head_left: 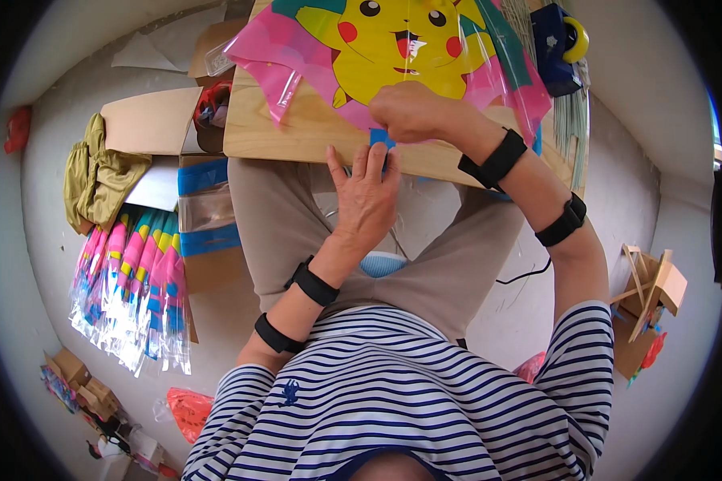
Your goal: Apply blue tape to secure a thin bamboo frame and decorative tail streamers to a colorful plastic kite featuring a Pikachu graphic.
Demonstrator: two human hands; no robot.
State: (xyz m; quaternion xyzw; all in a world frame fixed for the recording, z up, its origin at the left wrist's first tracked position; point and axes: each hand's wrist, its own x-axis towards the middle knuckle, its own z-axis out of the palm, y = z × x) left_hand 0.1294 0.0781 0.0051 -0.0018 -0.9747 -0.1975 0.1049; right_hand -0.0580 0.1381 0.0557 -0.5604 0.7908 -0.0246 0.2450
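Note:
A shiny printed plastic sheet [409,48], pink and green with a big yellow cartoon figure, lies on the wooden table [281,136]. My right hand [409,112] is closed into a fist over the sheet's near edge; what its fingers grip is hidden. Close below it, at the table's front edge, a small blue piece [381,138] of tape or film shows. The fingers of my left hand [365,196] are stretched out, their tips on the table edge and against the blue piece.
A dark blue tape dispenser [555,56] with a yellow roll stands at the table's far right, beside thin pale sticks [571,128]. Left of the table are cardboard boxes [152,120], an olive cloth [104,176] and colourful film-wrapped bundles [140,272]. A wooden stool-like object [650,293] stands right.

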